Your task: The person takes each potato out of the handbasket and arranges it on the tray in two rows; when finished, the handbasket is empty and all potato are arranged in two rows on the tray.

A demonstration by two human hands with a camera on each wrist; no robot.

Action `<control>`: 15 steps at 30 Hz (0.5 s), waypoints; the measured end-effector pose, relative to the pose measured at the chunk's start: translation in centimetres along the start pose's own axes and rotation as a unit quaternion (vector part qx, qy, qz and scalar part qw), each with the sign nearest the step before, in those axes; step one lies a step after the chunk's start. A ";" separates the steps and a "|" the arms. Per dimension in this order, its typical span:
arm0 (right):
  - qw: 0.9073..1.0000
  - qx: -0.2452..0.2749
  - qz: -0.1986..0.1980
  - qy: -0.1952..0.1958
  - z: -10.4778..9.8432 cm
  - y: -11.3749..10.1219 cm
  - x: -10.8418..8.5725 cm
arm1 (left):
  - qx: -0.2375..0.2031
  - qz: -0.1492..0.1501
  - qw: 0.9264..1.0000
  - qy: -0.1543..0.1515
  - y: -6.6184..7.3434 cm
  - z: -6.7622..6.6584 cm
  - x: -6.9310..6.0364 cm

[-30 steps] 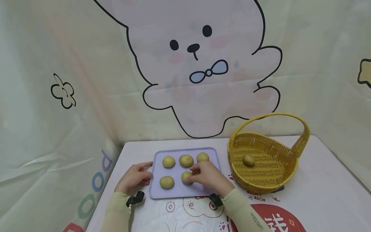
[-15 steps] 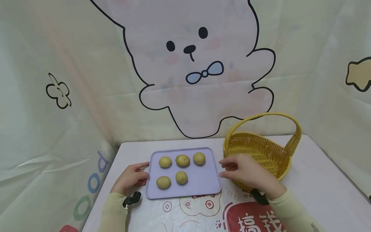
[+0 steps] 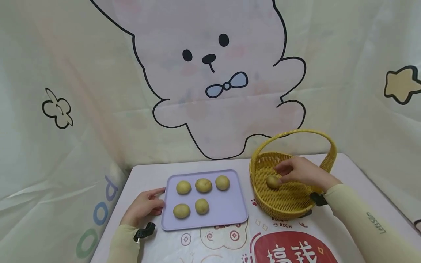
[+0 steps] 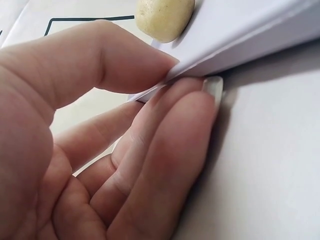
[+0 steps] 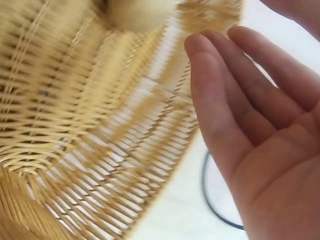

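Note:
Several potatoes (image 3: 203, 185) lie in two rows on the lilac tray (image 3: 227, 215), three at the back. At the tray's left edge is my left hand (image 3: 142, 208); in the left wrist view its thumb and fingers pinch the rim, near a potato (image 4: 165, 19). A yellow woven basket (image 3: 279, 212) with a tall handle stands to the right. Inside it sits one potato (image 3: 272, 182), with my right hand (image 3: 304, 171) reaching over it. The right wrist view shows nothing between its relaxed fingers (image 5: 215, 95); that potato (image 5: 142, 12) lies blurred beyond the fingertips.
The white table (image 3: 151, 248) bears printed drawings and a red patch (image 3: 292, 246) in front of the basket. The basket handle (image 3: 296, 132) arches above the right hand's work area. A curtain (image 3: 131, 142) with a cartoon animal hangs behind the table.
My right hand has let go of the front-row potato on the tray and moved right, into the basket. My left hand stays at the tray's edge. The head view has shifted slightly.

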State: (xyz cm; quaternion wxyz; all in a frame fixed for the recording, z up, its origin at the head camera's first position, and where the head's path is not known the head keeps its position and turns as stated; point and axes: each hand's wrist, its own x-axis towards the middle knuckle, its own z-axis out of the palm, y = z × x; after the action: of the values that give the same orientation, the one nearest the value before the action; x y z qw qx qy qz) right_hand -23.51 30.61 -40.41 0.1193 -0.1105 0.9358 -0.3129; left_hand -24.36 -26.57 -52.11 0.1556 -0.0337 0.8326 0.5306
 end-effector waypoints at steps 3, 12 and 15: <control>1.000 0.017 0.010 -0.021 0.4 1.0 1.2 | 0.003 -0.001 1.000 0.000 -0.3 -0.3 -0.3; 0.998 -0.006 0.028 -0.051 1.0 2.6 2.9 | -0.006 0.009 1.000 -0.002 -0.5 0.1 0.1; 0.998 -0.019 0.013 -0.060 0.9 2.8 3.2 | -0.012 0.004 1.000 0.004 -0.4 0.2 0.2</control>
State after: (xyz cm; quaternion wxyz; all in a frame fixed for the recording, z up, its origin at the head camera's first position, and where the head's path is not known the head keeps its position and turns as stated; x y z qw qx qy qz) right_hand -26.64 31.36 -43.34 0.1776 -0.1190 0.9339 -0.2865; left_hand -24.45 -26.59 -52.62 0.1499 -0.0341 0.8268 0.5412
